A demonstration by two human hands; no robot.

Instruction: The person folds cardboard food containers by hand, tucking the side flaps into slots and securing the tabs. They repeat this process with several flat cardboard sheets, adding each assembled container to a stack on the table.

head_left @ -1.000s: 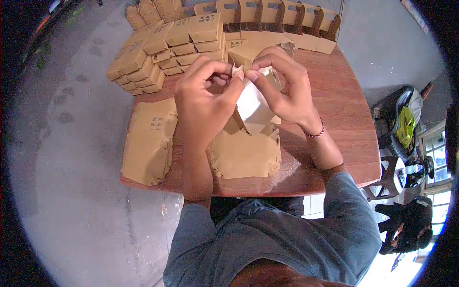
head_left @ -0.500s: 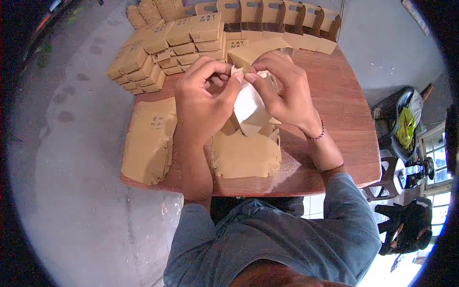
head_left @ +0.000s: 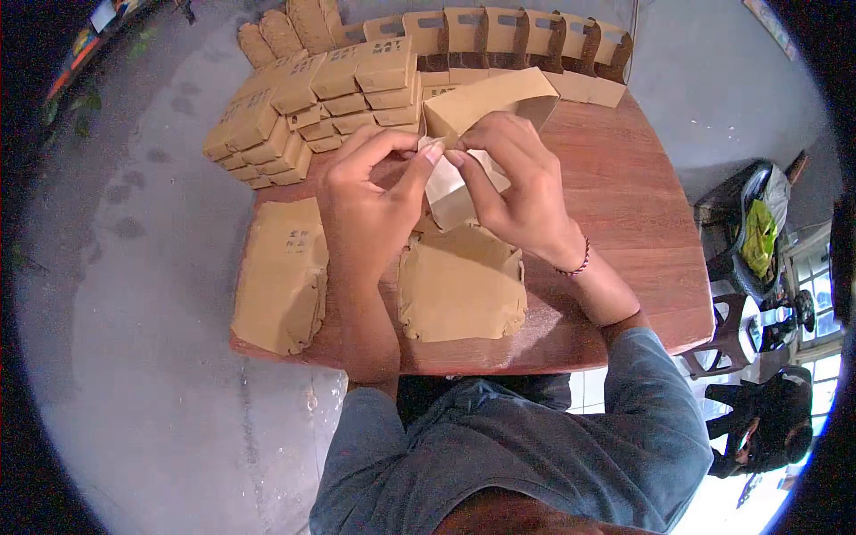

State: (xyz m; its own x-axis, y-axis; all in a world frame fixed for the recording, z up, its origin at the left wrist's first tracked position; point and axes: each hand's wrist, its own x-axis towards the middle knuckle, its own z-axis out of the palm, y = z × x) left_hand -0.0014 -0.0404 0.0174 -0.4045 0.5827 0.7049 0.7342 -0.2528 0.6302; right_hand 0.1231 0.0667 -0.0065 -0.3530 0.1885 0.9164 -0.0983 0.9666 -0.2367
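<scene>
A partly folded cardboard box (head_left: 489, 100), brown outside with a pale inner face, is held up over the table. My left hand (head_left: 379, 183) pinches its near edge between thumb and fingers. Right beside it, my right hand (head_left: 517, 178) pinches the same edge, the two sets of fingertips almost touching. The box's lid stands raised behind my hands, and its pale side tilts toward me. Below the hands lies a stack of flat box blanks (head_left: 464, 285). Another pile of flat blanks (head_left: 281, 276), with printed lettering, is left of my left forearm.
Finished boxes (head_left: 385, 67) marked "EAT ME!" are stacked at the back left of the wooden table (head_left: 615, 196). A row of open cardboard carriers (head_left: 468, 36) lines the back edge. A stool (head_left: 727, 334) and a bag-filled bin (head_left: 753, 232) stand at the right.
The held box has turned, so its lid shows more broadly behind my hands and its lower flaps no longer splay out. Both hands keep pinching, with the right shifted slightly left.
</scene>
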